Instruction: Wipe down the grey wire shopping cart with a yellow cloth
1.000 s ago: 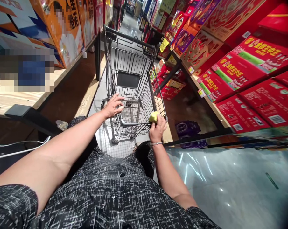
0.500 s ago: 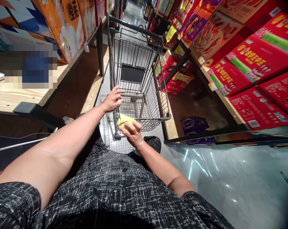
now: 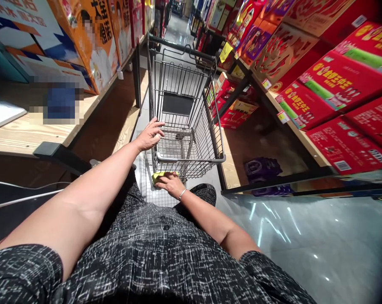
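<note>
A grey wire shopping cart [image 3: 174, 159] stands before me, its front end toward me and its dark handle at the far end. My left hand [image 3: 149, 136] rests at the cart's left side near the front corner, fingers stretched out and slightly bent over the edge. My right hand [image 3: 172, 185] is lower, below the front rim, with a yellow cloth [image 3: 158, 176] under its fingers. The cloth lies against the lower front of the cart; its exact contact is partly hidden by the hand.
Wooden shelves flank the cart. Orange boxes [image 3: 97, 46] stand on the left one, along with a blurred blue item [image 3: 61, 101]. Red boxes [image 3: 339, 84] are stacked on the right, with purple packages [image 3: 263, 168] below. White cables [image 3: 26, 198] run at lower left.
My right hand has moved down with the yellow cloth, from the cart's front rim to below it. The left hand stays by the cart's side. The view has shifted slightly.
</note>
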{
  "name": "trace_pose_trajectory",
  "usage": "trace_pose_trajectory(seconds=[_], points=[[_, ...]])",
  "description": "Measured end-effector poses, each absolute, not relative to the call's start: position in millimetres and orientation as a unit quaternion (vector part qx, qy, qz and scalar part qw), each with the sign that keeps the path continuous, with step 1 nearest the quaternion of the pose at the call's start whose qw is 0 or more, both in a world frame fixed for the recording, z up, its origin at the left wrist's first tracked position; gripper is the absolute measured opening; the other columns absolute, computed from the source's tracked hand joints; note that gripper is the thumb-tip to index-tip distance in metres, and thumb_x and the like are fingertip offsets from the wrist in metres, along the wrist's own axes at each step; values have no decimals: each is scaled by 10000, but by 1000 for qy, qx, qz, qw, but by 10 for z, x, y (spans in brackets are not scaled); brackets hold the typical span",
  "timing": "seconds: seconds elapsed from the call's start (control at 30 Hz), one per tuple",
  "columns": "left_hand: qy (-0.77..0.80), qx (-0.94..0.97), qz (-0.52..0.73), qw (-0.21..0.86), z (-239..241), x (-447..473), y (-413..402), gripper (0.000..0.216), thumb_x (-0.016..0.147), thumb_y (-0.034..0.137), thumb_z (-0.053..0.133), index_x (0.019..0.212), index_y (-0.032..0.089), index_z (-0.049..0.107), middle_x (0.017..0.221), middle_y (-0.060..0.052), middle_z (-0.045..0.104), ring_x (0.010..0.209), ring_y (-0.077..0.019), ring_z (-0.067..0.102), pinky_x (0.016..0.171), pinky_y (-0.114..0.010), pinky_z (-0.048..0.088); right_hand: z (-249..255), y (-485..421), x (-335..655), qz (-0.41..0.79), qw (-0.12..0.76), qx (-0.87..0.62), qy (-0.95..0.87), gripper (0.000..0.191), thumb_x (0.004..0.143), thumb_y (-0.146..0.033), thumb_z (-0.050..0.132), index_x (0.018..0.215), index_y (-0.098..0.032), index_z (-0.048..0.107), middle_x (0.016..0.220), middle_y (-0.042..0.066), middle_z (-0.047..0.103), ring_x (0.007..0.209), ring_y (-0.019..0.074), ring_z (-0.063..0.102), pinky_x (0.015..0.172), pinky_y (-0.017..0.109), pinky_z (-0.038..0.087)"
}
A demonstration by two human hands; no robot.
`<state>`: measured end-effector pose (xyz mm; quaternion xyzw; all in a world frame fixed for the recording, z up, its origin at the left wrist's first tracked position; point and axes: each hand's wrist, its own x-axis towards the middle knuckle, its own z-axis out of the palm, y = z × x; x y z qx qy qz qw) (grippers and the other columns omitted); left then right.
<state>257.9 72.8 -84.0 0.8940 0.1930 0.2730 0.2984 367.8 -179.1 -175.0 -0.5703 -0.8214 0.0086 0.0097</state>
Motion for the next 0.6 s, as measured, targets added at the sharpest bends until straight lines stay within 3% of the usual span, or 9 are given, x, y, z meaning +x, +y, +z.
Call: trace_pose_trajectory(seconds=[0.13,0.33,0.43,0.6], points=[[205,893,268,299,-788,2528,747,244,828,218,508,924,194,731,1443,-64,573,1547,-319,226,1267,-573,186,-1307,-1771,3887,-140,139,-596,-778,393,1024,-279,518,1326,-514,604,1380,-76,612,1261,223,437,1032,434,400],[294,865,276,299,-650,2512,574,264,806,133,503,952,186,715,1337,-54,654,1534,-296,273,1275,-519,230,-1097,-1756,4038,-277,261,-589,-713,440,984,-268,598,1332,-537,592,1322,-81,614,1269,205,410,1105,398,369],[317,865,249,300,-547,2496,368,234,843,199,551,1011,205,714,1386,-47,626,1545,-318,235,1264,-552,232,-1393,-1728,3963,-237,234,-593,-733,403,986,-287,595,1303,-535,619,1307,-75,622,1241,203,417,1109,412,363],[309,890,183,280,-542,2452,104,203,868,287,583,1001,237,729,1465,-35,561,1566,-348,122,1203,-667,248,-2035,-1807,3807,7,38,-637,-770,394,1034,-250,453,1301,-463,650,1386,-40,621,1301,245,418,1094,480,369]])
